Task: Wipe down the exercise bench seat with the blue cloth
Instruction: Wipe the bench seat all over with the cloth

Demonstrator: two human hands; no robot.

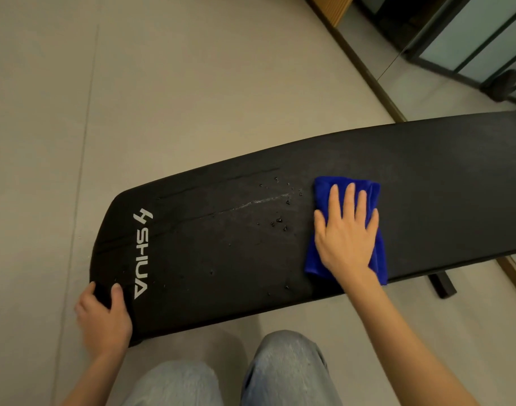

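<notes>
The right hand (346, 235), fingers spread flat, presses the folded blue cloth (377, 259) onto the black bench seat (221, 253) near its middle. The left hand (104, 315) grips the seat's near-left corner.

The bench seat (221, 253) is matte black with a fine grain. Near its left end a white logo (141, 253) — a slanted mark and block letters reading SHUA — runs across its width. Towards the middle, darker streaks, one pale shiny smear (265, 200) and glinting droplets (278, 221) mottle the black. The cloth (316, 259) by the near edge is plain, vivid royal blue. The floor (163, 98) is pale beige-grey with thin seam lines. The jeans (286, 370) are faded light blue. The skirting strip (368, 74) is tan brown.
</notes>
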